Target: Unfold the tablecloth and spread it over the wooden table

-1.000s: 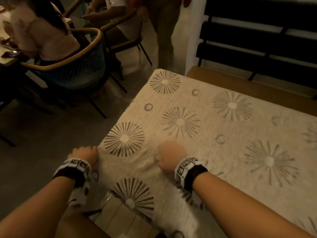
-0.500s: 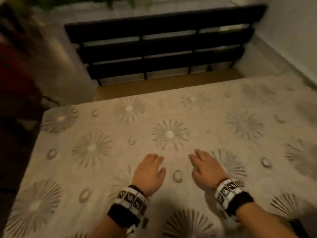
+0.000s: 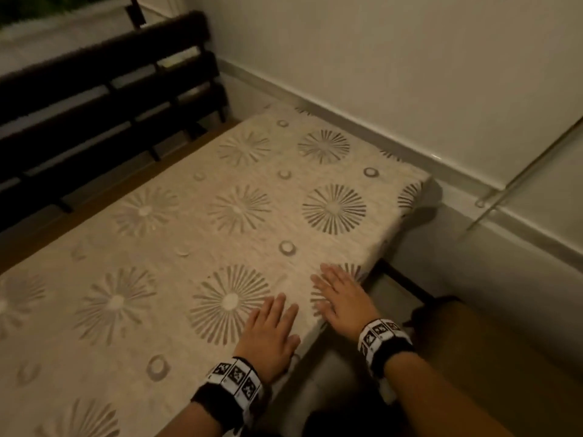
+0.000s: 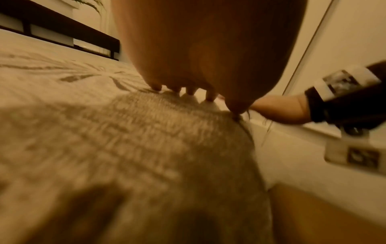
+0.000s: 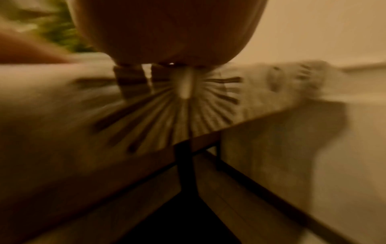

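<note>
A beige tablecloth [image 3: 195,222] with grey starburst and ring prints lies spread flat over the table, draping off its near right edge. My left hand [image 3: 271,329] lies flat on the cloth near that edge, fingers straight. Just to its right, my right hand [image 3: 339,294] also rests flat, fingers spread, at the cloth's near right corner. In the left wrist view the left hand's fingertips [image 4: 190,91] touch the tablecloth [image 4: 104,132]. The blurred right wrist view has the tablecloth [image 5: 83,107] hanging over the table edge.
A dark slatted bench back [image 3: 104,99] runs along the table's far side, with its wooden seat [image 3: 94,197] beside the cloth. A white wall [image 3: 394,64] with a ledge stands close on the right. Another wooden seat [image 3: 492,373] sits at lower right.
Both hands have slid flat across the cloth from the table's left end to its right corner. A second ago they were curled at the left edge; now they lie flat.
</note>
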`<state>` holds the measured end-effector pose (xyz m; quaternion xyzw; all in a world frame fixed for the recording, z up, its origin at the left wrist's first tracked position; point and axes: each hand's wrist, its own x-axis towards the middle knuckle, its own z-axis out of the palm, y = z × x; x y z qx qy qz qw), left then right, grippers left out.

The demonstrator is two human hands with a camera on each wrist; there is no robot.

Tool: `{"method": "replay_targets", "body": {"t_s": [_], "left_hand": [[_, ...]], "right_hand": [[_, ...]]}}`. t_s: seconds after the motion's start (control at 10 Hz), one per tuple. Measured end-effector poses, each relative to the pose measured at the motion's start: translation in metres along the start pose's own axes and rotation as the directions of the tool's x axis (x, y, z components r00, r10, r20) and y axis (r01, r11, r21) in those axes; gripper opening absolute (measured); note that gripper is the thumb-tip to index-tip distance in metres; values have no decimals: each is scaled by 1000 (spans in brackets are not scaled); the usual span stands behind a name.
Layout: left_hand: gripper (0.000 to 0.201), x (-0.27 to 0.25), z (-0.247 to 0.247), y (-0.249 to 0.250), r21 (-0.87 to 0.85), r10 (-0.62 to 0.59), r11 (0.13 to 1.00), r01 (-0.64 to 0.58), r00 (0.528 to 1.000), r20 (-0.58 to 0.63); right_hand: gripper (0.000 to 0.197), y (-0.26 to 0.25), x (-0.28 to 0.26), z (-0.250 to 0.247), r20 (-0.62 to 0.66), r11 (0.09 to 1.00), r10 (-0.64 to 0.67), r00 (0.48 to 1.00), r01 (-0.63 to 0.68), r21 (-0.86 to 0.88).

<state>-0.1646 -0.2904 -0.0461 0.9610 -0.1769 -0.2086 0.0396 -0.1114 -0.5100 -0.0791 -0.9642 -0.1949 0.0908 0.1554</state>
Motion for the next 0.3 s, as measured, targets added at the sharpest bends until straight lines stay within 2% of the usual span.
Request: {"method": "replay_targets", "body": {"t_s": [0.1, 0.2, 0.3], "left_hand": [[59, 3, 5, 1, 32, 11, 999, -10, 1000, -25], [56, 17, -9, 13, 73, -11, 997, 18, 994, -106], [46, 38, -14, 43, 10, 33, 999, -32, 983, -183]], "right_hand": [[59, 79, 7, -4, -4, 729, 661, 751, -640, 242], [67, 142, -7, -25, 278, 331, 848, 452, -860, 388], [62, 138, -42, -31, 192, 448, 773, 605, -734, 510]]}}
